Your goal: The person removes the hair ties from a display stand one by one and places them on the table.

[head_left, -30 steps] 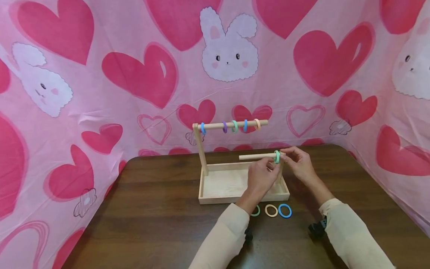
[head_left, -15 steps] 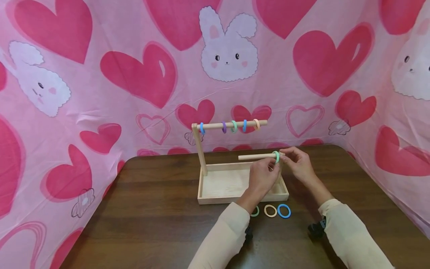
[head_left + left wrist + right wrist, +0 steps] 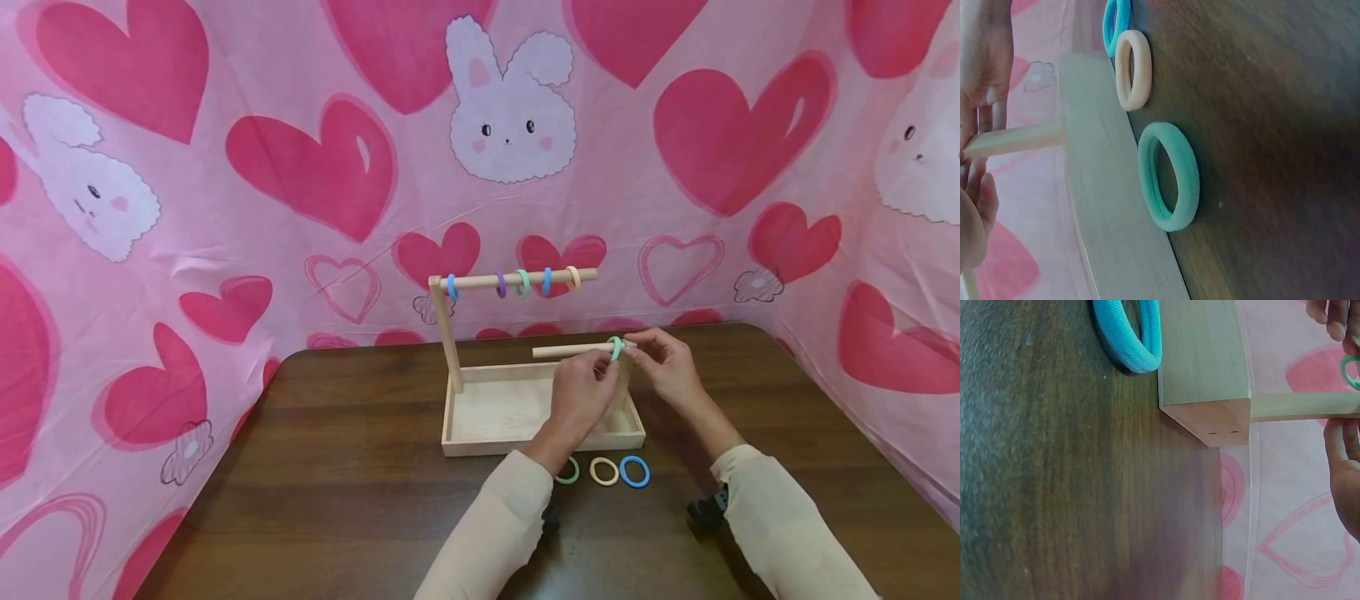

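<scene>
A pale wooden stand (image 3: 447, 342) has an upper and a lower rod. On the lower rod (image 3: 570, 351), near its right end, is a mint green hair tie (image 3: 616, 349). My left hand (image 3: 581, 390) pinches this tie between thumb and fingers from the front. Thumb and index finger of my right hand (image 3: 669, 368) grip the stand at the top of its right post, where the lower rod begins. In the right wrist view the right fingers (image 3: 1335, 440) lie along that post (image 3: 1300, 406). Much of the post is hidden by the left hand in the head view.
Blue, purple, green and peach hair ties (image 3: 522, 283) hang from the upper rod (image 3: 476, 281). On the brown table (image 3: 337, 500) before the stand's tray (image 3: 498, 448) lie a green (image 3: 1188, 181), a peach (image 3: 603, 472) and a blue hair tie (image 3: 634, 472). A heart-patterned cloth (image 3: 337, 50) hangs behind.
The green hair tie on the lower rod has turned and shifted slightly left with my left hand. My right hand stays at the post top.
</scene>
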`<state>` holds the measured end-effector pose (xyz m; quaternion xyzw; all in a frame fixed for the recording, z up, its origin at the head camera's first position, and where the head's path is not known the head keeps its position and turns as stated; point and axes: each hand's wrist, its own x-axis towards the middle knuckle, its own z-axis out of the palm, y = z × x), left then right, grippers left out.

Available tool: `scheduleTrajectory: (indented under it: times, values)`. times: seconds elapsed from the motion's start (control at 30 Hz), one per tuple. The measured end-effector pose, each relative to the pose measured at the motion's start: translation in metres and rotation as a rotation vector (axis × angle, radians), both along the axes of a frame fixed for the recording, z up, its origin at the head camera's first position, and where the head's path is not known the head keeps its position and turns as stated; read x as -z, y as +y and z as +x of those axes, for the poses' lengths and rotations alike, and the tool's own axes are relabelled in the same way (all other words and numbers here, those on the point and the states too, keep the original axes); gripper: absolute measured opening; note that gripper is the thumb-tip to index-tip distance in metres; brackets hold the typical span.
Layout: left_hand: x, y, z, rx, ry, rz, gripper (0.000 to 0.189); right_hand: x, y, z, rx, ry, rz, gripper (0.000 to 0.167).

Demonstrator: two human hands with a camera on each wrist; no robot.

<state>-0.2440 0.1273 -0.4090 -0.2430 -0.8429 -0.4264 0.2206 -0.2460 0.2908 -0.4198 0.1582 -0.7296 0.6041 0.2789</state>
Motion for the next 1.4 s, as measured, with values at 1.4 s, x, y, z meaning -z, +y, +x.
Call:
scheduleTrajectory:
  times: [1.4]
  values:
    - [0.0,-0.016,-0.003,0.03,0.039,0.098,0.008,0.0,0.002,0.001,-0.042,-0.019,-0.015,0.021]
